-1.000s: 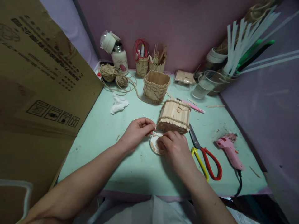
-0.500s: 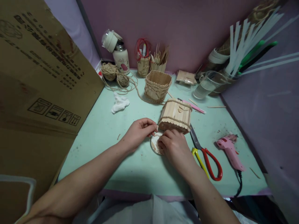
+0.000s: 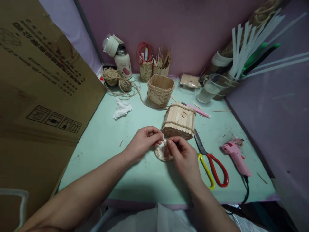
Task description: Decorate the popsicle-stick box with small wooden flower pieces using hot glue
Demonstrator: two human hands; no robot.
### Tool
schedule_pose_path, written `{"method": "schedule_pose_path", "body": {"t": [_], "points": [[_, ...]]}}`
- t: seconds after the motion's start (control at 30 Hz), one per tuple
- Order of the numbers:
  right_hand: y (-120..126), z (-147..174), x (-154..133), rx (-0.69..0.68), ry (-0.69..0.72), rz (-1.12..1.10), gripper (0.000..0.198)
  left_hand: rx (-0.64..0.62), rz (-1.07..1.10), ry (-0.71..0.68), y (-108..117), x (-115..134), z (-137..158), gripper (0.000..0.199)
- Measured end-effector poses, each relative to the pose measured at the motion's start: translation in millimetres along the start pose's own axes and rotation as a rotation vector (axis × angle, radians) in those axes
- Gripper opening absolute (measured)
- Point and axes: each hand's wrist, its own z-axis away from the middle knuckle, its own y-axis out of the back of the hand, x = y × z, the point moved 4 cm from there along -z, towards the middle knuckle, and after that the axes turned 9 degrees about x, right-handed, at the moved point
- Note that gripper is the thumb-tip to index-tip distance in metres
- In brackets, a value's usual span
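Observation:
My left hand (image 3: pixel 147 141) pinches a small pale wooden piece (image 3: pixel 163 137) between thumb and fingertips. Close beside it, my right hand (image 3: pixel 183 154) is closed in a pinch, its fingertips near that piece; what it holds is too small to name. Beneath both hands lies a small round dish (image 3: pixel 160 155) with pale and brown patches, partly covered by my right fingers. Just beyond the hands, a wooden-stick box (image 3: pixel 180 119) rests on its side, wrapped with two twine bands and bearing small wooden pieces on its upper face.
Scissors (image 3: pixel 205 154) and a pink glue gun (image 3: pixel 238 156) lie to the right. Behind stand a stick basket (image 3: pixel 160 91), a bottle (image 3: pixel 122 64) and a plastic cup (image 3: pixel 209 91). Twine balls (image 3: pixel 112 77) and a crumpled tissue (image 3: pixel 122 109) are at left, near a tall cardboard box (image 3: pixel 48 80).
My right hand has lifted from the round dish, its fingertips now pinched beside the left hand's. The left hand still holds the wooden piece. The view has shifted slightly.

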Motion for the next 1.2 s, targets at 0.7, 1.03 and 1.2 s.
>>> {"method": "schedule_pose_path", "body": {"t": [0.7,1.03,1.2], "points": [[0,-5,6,0.089,-0.166,-0.163,0.013,0.019,-0.062,0.008,-7,-7,5,0.012],[0,-5,6,0.089,-0.167,-0.165,0.011,0.028,-0.106,-0.007,-7,-6,6,0.008],[0,-4,4,0.090,-0.190,-0.166,0.012,0.028,-0.075,0.032,-7,-8,7,0.009]]}}
